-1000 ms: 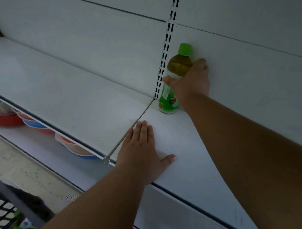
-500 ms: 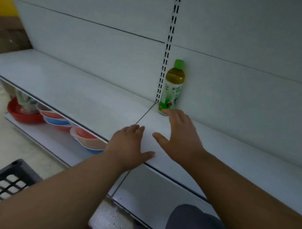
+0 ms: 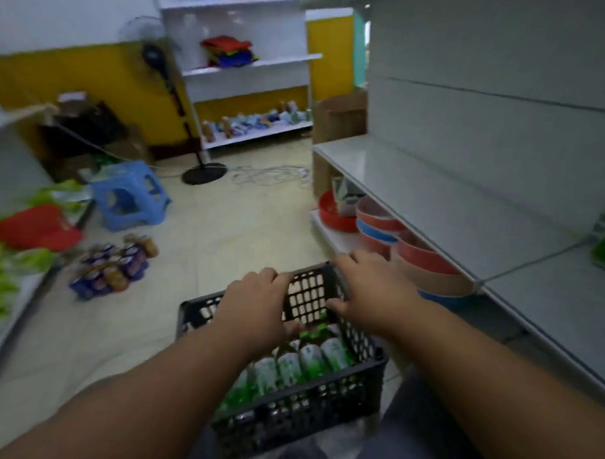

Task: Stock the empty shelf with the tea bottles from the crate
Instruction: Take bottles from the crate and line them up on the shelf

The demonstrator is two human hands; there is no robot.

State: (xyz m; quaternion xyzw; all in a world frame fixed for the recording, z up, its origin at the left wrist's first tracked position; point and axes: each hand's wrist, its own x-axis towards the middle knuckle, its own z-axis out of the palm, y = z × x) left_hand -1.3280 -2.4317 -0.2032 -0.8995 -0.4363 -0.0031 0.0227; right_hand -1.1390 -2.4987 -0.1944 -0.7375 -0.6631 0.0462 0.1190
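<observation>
1. Both hands hovered over the black crate (image 3: 298,404), holding nothing.
2. Left hand (image 3: 257,306) and right hand (image 3: 371,293) had loose, spread fingers.
3. Tea bottles (image 3: 289,366) lay inside the crate.
4. The white shelf (image 3: 449,207) stood right.

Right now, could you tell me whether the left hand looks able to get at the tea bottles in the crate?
Probably yes. The left hand is over the open top of the black crate, just above the tea bottles, and nothing covers them. The right hand is beside it, not in its way.

A dim shop aisle

Pale tiled floor (image 3: 225,226) met a yellow wall (image 3: 76,73); a blue stool (image 3: 130,199) and standing fan (image 3: 156,52) stood nearby.
</observation>
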